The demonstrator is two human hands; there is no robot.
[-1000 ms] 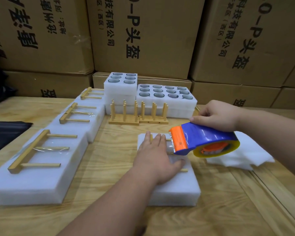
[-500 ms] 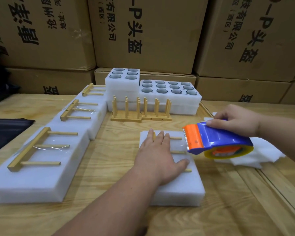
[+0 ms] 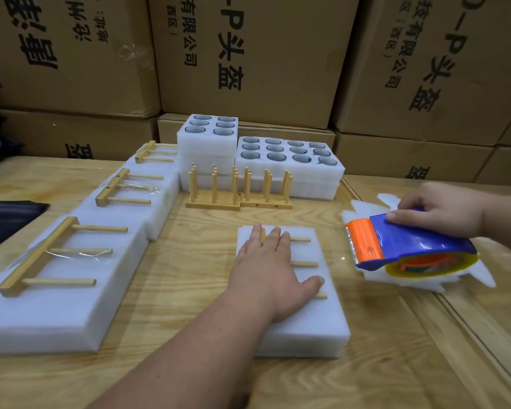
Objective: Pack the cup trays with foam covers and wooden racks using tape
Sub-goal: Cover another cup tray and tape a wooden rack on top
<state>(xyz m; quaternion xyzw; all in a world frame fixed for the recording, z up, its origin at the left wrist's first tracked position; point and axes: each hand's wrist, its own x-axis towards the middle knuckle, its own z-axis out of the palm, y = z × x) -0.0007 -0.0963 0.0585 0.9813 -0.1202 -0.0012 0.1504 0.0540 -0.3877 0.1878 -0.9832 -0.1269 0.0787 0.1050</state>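
A white foam-covered cup tray (image 3: pixel 316 326) lies in the middle of the wooden table, with a wooden rack (image 3: pixel 303 264) lying flat on its top. My left hand (image 3: pixel 273 270) presses flat on the rack, fingers spread, hiding most of it. My right hand (image 3: pixel 443 209) grips a blue and orange tape dispenser (image 3: pixel 404 249) to the right of the tray, low over loose foam sheets (image 3: pixel 481 276). The dispenser's orange end faces the tray without touching it.
Three foam trays with racks on top line the left side (image 3: pixel 50 308), (image 3: pixel 160 199), (image 3: pixel 136 160). Open trays of cups (image 3: pixel 289 152), (image 3: pixel 210 125) stand at the back, two upright racks (image 3: pixel 239 187) before them. Cardboard boxes (image 3: pixel 248 54) wall the rear. Dark cloth (image 3: pixel 3 219) lies far left.
My right hand has carried the tape dispenser rightward and down, away from the rack to beside the tray. My left hand has stayed pressed on the rack.
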